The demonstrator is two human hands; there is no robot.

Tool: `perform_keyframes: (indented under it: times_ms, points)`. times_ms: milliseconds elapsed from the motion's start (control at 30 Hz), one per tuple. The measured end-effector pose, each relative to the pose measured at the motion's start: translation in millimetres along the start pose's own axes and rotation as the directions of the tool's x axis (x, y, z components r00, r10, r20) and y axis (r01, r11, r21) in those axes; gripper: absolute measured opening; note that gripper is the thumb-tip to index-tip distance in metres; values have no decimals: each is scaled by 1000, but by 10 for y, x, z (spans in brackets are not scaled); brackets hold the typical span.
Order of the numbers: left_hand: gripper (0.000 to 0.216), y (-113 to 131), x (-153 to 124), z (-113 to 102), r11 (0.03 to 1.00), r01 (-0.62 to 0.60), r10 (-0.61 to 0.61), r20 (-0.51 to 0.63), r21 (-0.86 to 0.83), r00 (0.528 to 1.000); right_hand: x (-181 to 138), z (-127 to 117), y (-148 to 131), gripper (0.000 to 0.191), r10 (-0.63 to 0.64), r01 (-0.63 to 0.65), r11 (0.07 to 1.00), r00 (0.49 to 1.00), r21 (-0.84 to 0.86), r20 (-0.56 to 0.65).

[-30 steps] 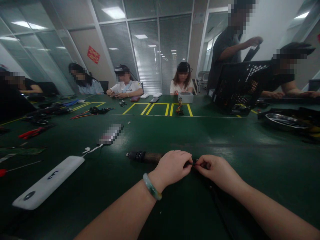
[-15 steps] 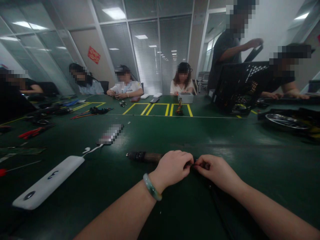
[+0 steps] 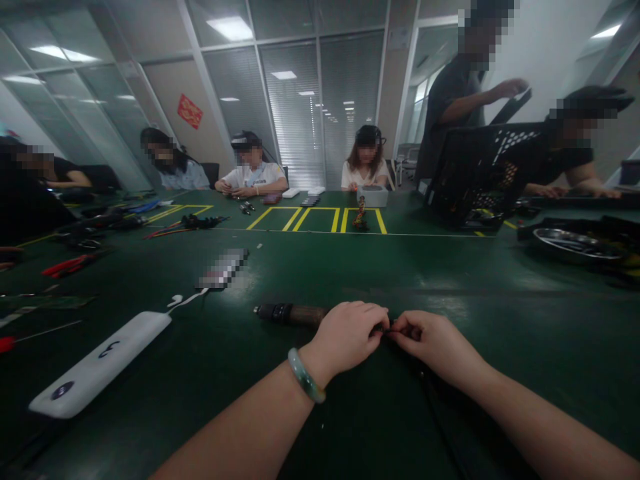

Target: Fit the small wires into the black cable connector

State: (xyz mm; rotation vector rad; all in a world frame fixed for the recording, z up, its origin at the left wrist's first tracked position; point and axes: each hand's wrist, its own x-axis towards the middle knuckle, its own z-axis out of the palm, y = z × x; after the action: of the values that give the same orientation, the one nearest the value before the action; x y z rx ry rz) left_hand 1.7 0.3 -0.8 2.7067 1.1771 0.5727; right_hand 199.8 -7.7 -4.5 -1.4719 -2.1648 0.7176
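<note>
A dark, rod-shaped electric screwdriver (image 3: 305, 316) lies on the green table, its metal tip pointing left. My left hand (image 3: 353, 327), with a jade bangle at the wrist, is closed over its rear end and covers that part. Close beside it, my right hand (image 3: 425, 337) pinches with thumb and fingertips at the tool's back end. What sits between those fingertips is too small and dark to make out. A black cord (image 3: 433, 400) runs from under the right hand toward the table's near edge.
On the left lie a white power bank (image 3: 107, 360) cabled to a phone (image 3: 223, 269), a red-handled screwdriver (image 3: 40, 333) and red-handled pliers (image 3: 70, 265). A black crate (image 3: 480, 173) and a wheel-like part (image 3: 575, 243) stand at right. Several people sit across the table.
Both hands stay at the tool's rear end, with barely any finger movement. The whole view has shifted very slightly.
</note>
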Motion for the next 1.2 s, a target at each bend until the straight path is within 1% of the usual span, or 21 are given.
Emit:
perform_keyframes:
  times_ms: [167,300,367,600,767,867,1067,1200]
  points:
    - [22,-1,-13,-3,1000,23,-23,-15,-11,1000,-1,-1,4,12,13,-13,1000,1000,-7,-3]
    - [10,-8,-10,8,1000,15,-15,-15,-12,1000,6,7,13,12,16,-16,1000,1000,3,2]
    - [9,-8,-7,13,1000,4,-4,-5,-6,1000,9,8,9,13,18,-18,1000,1000,9,9]
    - [23,-5,-26,2,999,24,-26,-43,-32,999,3,12,1,12,12,-12,1000,1000,9,-8]
    - [10,-25,-21,18,998,21,-23,-43,-55,999,3,5,-3,10,8,-8,1000,1000,14,-5]
    - [7,-36,-14,36,998,12,-14,-44,-60,999,0,-4,-14,10,20,-20,1000,1000,9,0]
    - [17,-30,-22,24,998,22,-25,-41,-59,999,-1,-2,-7,11,38,-39,999,999,18,14]
    - [13,-26,-19,8,998,27,-28,-22,-57,999,1,6,8,11,37,-37,999,999,15,1]
